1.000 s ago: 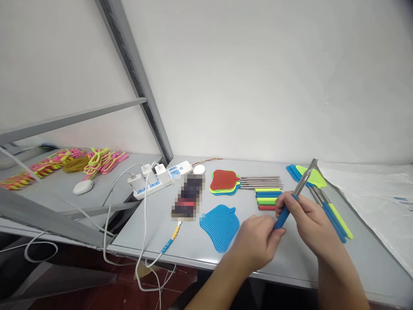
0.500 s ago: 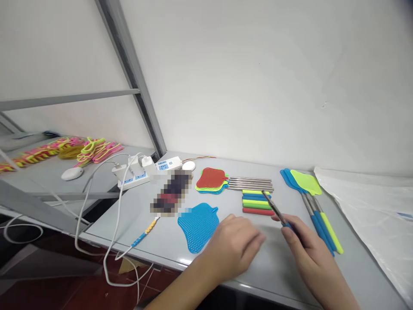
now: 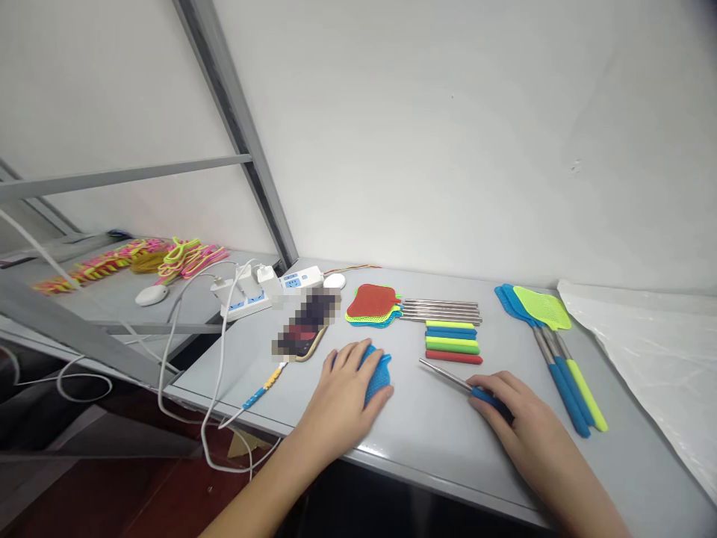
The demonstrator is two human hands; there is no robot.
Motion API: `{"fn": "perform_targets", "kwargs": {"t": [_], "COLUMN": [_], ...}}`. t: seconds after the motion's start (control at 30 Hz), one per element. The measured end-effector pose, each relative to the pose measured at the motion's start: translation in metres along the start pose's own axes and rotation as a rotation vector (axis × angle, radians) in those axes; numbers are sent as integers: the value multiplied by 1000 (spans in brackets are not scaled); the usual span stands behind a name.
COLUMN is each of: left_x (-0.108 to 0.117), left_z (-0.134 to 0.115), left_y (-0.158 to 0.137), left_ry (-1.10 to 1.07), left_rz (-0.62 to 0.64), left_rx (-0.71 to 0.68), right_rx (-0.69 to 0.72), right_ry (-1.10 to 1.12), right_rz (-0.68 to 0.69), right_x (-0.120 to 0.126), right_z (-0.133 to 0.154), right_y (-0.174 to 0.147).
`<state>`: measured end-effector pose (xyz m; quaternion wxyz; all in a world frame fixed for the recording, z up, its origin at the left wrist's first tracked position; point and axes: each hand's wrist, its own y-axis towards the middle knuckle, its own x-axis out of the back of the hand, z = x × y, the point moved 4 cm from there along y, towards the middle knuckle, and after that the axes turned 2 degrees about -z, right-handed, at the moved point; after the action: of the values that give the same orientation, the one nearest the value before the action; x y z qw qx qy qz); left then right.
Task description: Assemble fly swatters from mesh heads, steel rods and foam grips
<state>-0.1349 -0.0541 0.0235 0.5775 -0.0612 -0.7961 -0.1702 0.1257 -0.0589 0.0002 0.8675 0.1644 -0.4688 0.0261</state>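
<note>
My left hand [image 3: 348, 396] lies over a blue perforated fly swatter head [image 3: 379, 381], its fingers spread across the mesh and covering much of it. In my right hand [image 3: 518, 411] is a fly swatter handle [image 3: 482, 396] with a blue grip and a thin metal rod [image 3: 442, 373] that points left. Between and beyond both hands sit several coloured grips [image 3: 451, 344] in yellow, blue, green and red. Behind these are metal rods [image 3: 440, 310] and a stack of swatter heads, with a red one [image 3: 374, 300] on top.
Whole fly swatters [image 3: 565, 366] lie at the right, beside a white plastic sheet [image 3: 638, 351]. A phone [image 3: 308, 329] with a cable is at the left, near a power strip [image 3: 249, 305] and white cords. A metal frame [image 3: 240, 142] stands at the left.
My left hand has moved left and down onto the blue swatter head. My right hand has lowered the handle, and its rod has tilted flatter towards the left.
</note>
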Motion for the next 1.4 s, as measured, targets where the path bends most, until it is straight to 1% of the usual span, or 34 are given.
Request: {"fn": "perform_targets", "kwargs": {"t": [0.07,0.13,0.37,0.53,0.8,1.0,1.17,1.3,1.37,1.4], "left_x": [2,4,7,9,11,12,13,15,16,16], "left_z": [-5,-8,-12,-13,-13,-15,-15,-13,-9,-5], "left_y": [0,0,-4,-6,-7,-6,-7,-8,-7,-6], "left_ry": [-21,-36,-45,-54,-116,-145,-166,-228,-290,-337], "left_rz": [52,82,106,108,124,144,150,158,132,95], "left_rx": [-75,-116,-186,-210,-252,-255,-252,-239,-204,-166], "right_rx": [42,73,111,136,165,195,183,176,178,180], "right_ry": [-47,-74,-114,-155,-152,-103,-92,-78,-70,-65], "right_rz": [-8,-8,-3,-43,-68,-60,-28,-12,-21,-27], "right_x": [-2,-2,-5,-9,-4,-2,-4,-4,-3,-3], "right_z": [0,0,8,12,16,19,19,19,20,20], "right_y": [1,1,1,-5,-7,-7,-7,-8,-8,-8]}}
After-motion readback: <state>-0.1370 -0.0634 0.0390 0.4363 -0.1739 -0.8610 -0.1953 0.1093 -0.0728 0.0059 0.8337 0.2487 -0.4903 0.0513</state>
